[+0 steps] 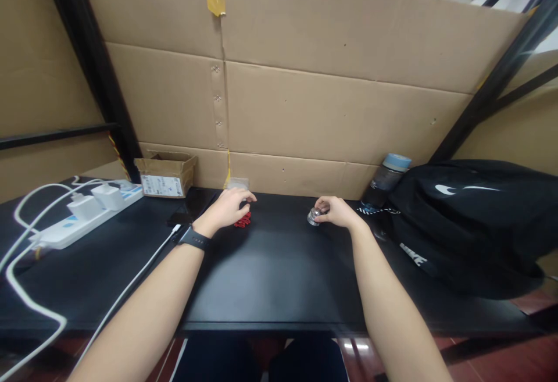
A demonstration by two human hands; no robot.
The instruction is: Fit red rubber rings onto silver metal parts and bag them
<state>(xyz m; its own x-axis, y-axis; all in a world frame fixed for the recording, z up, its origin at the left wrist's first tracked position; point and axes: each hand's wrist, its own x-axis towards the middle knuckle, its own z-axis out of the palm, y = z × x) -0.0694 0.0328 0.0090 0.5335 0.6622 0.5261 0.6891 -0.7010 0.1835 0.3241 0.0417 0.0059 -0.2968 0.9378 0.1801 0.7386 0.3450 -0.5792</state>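
My left hand (229, 205) is over the table with its thumb and fingers apart, and nothing shows between them. Just beneath its thumb lies a small bunched heap of red pieces (243, 220), partly covered by the hand; their kind is too small to tell. Across from it, my right hand (336, 211) has its thumb and fingertips closed around a small round silvery metal object (313, 217). This object is low at the tabletop and looks layered. Whether it is one piece or a stack I cannot tell.
A black backpack (475, 225) and a blue-capped bottle (383, 181) stand on the right. To the left are a white power strip (87, 219) with cables, an opened cardboard box (168, 175) and a dark flat object (181, 216). Cardboard panels (305, 109) close off the back.
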